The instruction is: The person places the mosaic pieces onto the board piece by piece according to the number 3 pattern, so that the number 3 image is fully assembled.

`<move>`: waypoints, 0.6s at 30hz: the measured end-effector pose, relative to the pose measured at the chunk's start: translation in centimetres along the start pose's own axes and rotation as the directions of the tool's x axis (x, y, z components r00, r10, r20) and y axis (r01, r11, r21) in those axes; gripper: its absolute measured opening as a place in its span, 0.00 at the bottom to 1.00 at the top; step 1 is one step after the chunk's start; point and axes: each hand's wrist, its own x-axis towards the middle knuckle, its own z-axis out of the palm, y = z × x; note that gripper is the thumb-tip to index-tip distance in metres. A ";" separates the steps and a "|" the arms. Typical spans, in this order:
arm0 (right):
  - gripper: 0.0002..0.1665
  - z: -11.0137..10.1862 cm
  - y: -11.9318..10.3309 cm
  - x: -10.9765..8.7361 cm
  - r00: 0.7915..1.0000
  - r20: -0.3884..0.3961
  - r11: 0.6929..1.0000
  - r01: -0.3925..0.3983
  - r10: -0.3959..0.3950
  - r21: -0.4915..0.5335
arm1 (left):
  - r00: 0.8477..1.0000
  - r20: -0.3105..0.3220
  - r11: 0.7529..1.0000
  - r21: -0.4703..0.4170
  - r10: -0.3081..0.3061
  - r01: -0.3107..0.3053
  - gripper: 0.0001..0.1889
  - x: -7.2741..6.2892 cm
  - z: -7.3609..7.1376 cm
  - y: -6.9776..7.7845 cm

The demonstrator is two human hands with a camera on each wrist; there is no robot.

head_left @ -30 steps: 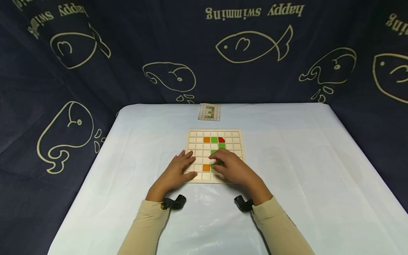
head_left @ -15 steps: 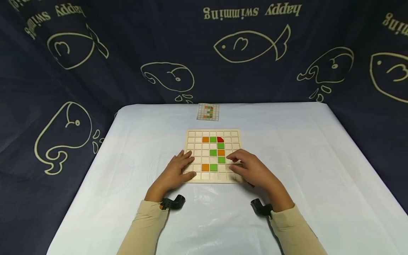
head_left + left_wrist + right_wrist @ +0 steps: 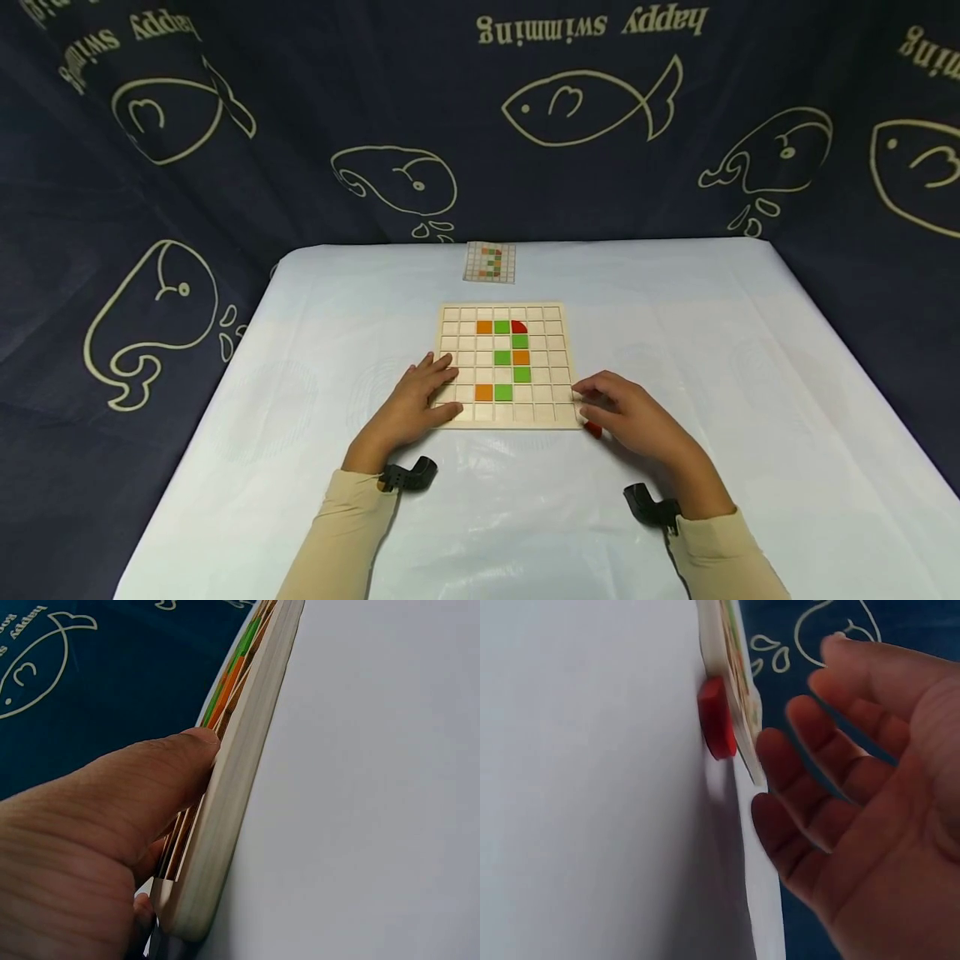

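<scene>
A wooden grid board [image 3: 459,421] lies on the table, with orange and green square tiles and one red quarter-round tile [image 3: 518,327] set in its cells. My left hand [image 3: 408,404] rests on the board's left edge, fingers spread; the left wrist view has the thumb lying over the rim. My right hand [image 3: 637,421] hovers by the board's lower right corner, fingers loosely bent and holding nothing. A second red piece [image 3: 717,718] with a curved side sits on the table against the board's edge, close to the right fingertips and partly covered by them in the head view.
A small pattern card [image 3: 489,262] printed with a similar coloured grid lies beyond the board, towards the back of the white-covered table [image 3: 750,375]. Behind the table hangs a dark blue cloth [image 3: 420,100] with fish and whale drawings.
My right hand has moved from over the board's middle to the right and nearer, past its lower right corner. This uncovers tiles and the red piece beside the board. My left hand stays put.
</scene>
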 end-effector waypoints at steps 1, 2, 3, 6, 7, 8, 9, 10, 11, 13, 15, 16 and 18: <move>0.15 0.0 0.1 -0.2 1.000 0.005 1.000 -0.008 0.008 0.000 | 1.000 0.002 1.000 -0.002 -0.002 0.002 0.32 0.0 0.0 0.0; 0.15 0.0 0.3 -0.3 1.000 0.010 1.000 -0.014 0.014 -0.001 | 1.000 0.003 1.000 -0.003 -0.004 0.004 0.32 0.0 0.0 0.0; 0.15 -0.1 0.4 -0.5 1.000 0.015 1.000 -0.018 0.018 -0.009 | 1.000 0.003 1.000 -0.006 -0.004 0.004 0.32 0.0 0.0 0.1; 0.14 -0.1 0.9 -0.9 0.999 0.030 0.999 -0.012 0.013 -0.031 | 1.000 0.003 1.000 -0.010 -0.006 0.006 0.32 0.0 0.0 0.1; 0.14 -0.2 1.0 -1.0 0.999 0.035 0.999 -0.007 0.008 -0.042 | 1.000 0.003 1.000 -0.011 -0.006 0.006 0.32 0.1 0.0 0.2; 0.13 -0.2 1.1 -1.1 0.999 0.039 0.999 -0.004 0.006 -0.049 | 1.000 0.002 1.000 -0.011 -0.004 0.004 0.32 0.1 0.0 0.2; 0.13 -0.3 1.2 -1.2 0.999 0.046 0.999 -0.002 0.004 -0.053 | 1.000 0.001 1.000 -0.010 -0.003 0.003 0.32 0.1 0.1 0.1; 0.13 -0.4 1.3 -1.2 0.999 0.054 0.999 -0.001 0.004 -0.054 | 1.000 0.001 1.000 -0.009 -0.003 0.003 0.32 0.1 0.1 0.2; 0.13 -0.5 1.3 -1.3 0.998 0.062 0.998 0.000 0.004 -0.057 | 1.000 0.000 1.000 -0.008 -0.003 0.003 0.32 0.1 0.1 0.2; 0.14 -0.6 1.4 -1.5 0.997 0.076 0.998 0.001 0.004 -0.061 | 1.000 0.001 1.000 -0.009 -0.004 0.004 0.32 0.1 0.1 0.2; 0.15 -0.7 1.5 -1.6 0.996 0.089 0.998 0.013 -0.008 -0.061 | 1.000 0.003 1.000 -0.008 -0.005 0.005 0.32 0.1 0.0 0.2; 0.16 -0.7 1.5 -1.6 0.996 0.093 0.998 0.022 -0.016 -0.064 | 1.000 0.004 1.000 -0.006 -0.006 0.006 0.32 0.1 0.0 0.2; 0.15 -0.6 1.5 -1.5 0.995 0.094 0.997 0.034 -0.027 -0.076 | 1.000 0.001 1.000 -0.005 -0.008 0.008 0.32 0.0 -0.1 0.1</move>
